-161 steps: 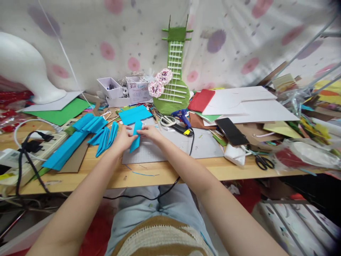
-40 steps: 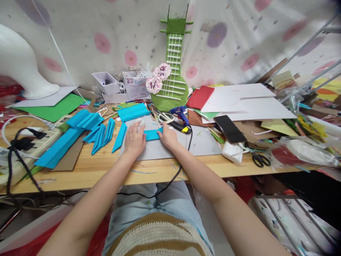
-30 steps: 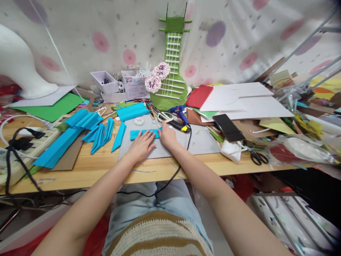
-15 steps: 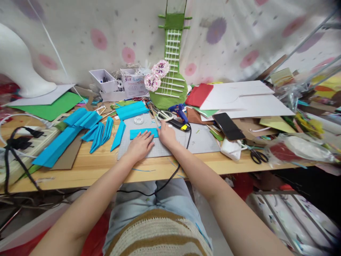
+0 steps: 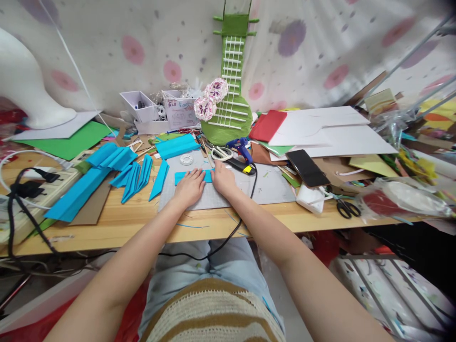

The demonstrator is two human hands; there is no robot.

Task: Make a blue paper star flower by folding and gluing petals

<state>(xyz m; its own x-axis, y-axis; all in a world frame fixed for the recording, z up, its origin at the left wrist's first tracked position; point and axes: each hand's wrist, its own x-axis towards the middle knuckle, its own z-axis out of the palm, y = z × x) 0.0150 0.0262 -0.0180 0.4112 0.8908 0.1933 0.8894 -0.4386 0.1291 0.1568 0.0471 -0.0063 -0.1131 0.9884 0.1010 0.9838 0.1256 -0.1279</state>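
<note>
Blue strip (image 5: 181, 177) flat on grey board (image 5: 274, 189), atop wood surface (image 5: 131, 223); L hand (image 5: 190, 187) palm-down over strip's mid, grip spread, fingers nearly straight; R hand (image 5: 223, 179) at strip's R end, can't tell if grip pinches it; white ring (image 5: 186, 159) just behind strip; glue gun (image 5: 242, 149) w/ cord behind R hand; folded blue pcs (image 5: 144, 173) to L; green guitar (image 5: 228, 127) upright at back

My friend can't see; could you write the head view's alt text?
Left hand lies over a blue strip, right hand at its right end, on a gray board. Behind stands a green guitar-shaped craft; folded blue pieces lie left.
</note>
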